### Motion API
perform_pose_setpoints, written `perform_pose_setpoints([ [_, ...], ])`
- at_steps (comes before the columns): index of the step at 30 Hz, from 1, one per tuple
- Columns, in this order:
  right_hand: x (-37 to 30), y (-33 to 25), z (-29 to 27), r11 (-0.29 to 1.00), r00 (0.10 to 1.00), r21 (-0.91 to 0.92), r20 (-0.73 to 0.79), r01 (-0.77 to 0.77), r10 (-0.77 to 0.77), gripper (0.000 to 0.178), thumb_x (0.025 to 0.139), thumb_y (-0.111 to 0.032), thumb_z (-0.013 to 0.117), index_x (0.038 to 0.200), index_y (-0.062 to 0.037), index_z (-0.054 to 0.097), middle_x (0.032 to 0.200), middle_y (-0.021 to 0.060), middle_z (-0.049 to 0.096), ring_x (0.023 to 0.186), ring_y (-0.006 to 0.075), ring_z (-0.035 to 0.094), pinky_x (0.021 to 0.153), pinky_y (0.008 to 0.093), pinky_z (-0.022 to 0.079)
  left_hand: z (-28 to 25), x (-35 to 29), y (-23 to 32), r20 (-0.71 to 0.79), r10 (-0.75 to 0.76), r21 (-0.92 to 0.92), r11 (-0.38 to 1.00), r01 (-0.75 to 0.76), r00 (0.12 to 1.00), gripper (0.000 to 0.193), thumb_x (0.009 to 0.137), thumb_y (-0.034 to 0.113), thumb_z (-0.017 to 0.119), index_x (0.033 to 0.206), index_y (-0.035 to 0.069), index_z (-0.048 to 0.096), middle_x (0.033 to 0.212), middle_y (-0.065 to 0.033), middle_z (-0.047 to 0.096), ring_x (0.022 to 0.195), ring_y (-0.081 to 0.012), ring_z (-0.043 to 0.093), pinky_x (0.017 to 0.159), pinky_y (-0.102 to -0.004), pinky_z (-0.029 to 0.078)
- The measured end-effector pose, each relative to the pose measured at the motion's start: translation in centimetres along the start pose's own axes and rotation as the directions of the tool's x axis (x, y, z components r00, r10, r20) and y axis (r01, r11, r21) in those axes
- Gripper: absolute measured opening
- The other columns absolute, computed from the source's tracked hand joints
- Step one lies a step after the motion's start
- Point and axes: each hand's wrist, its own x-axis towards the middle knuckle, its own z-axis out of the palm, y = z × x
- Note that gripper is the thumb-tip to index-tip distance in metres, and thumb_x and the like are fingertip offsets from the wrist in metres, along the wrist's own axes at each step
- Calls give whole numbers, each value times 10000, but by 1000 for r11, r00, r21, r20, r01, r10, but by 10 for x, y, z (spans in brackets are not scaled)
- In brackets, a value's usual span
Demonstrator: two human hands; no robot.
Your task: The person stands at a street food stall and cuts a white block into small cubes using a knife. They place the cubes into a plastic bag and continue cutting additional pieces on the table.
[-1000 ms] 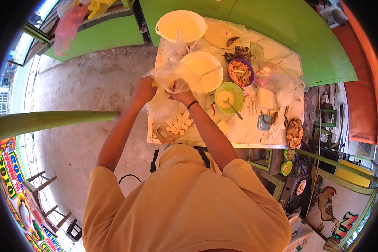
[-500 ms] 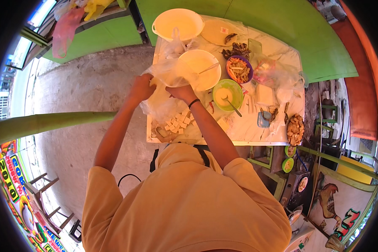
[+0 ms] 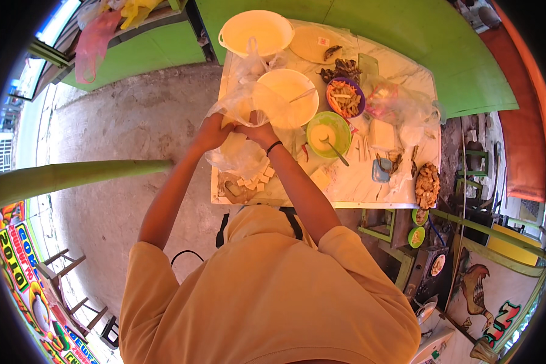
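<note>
Over the table's left side I hold a clear plastic bag (image 3: 230, 159) with both hands. My left hand (image 3: 213, 131) is closed on its gathered middle, and my right hand (image 3: 258, 133) grips it close beside. Above my hands the bag's upper part flares out; its lower part hangs toward the table. What is inside cannot be made out. Pale cubes (image 3: 262, 180) lie just below the bag. Right behind my right hand stands a white bowl (image 3: 300, 109) with a utensil in it. A green bowl (image 3: 346, 134) holding pale liquid and a spoon (image 3: 337, 151) is to the right.
A large white basin (image 3: 227, 36) stands at the far left of the table (image 3: 352, 191). Farther right are a purple bowl (image 3: 361, 100) of orange and pale strips, a blue dish (image 3: 381, 171) and a heap of brown pieces (image 3: 427, 187). A green pole (image 3: 85, 176) extends in from the left.
My hands have come together, the left one shifting right and slightly nearer to me. The bag, stretched between them before, is now bunched at the middle.
</note>
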Motion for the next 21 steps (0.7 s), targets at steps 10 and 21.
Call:
perform_pose_setpoints([
  [10,-2,-11,-21,957,998,-282,39,63,-54,456,648,-167,812,1028,-2,622,932,96,669,736,160,642,549,295,523,-27,5,1,-142,0,55,998,8,990,491,674,209,788,1068,-21,607,973,-225,652,865,-393,638,773,-424,521],
  [21,0,6,-34,841,965,-474,106,262,-241,477,656,-325,763,963,26,661,814,151,693,718,265,664,636,359,508,-57,1,15,-98,-63,62,996,70,993,545,601,178,819,1046,-39,590,941,-253,652,895,-405,635,740,-432,536],
])
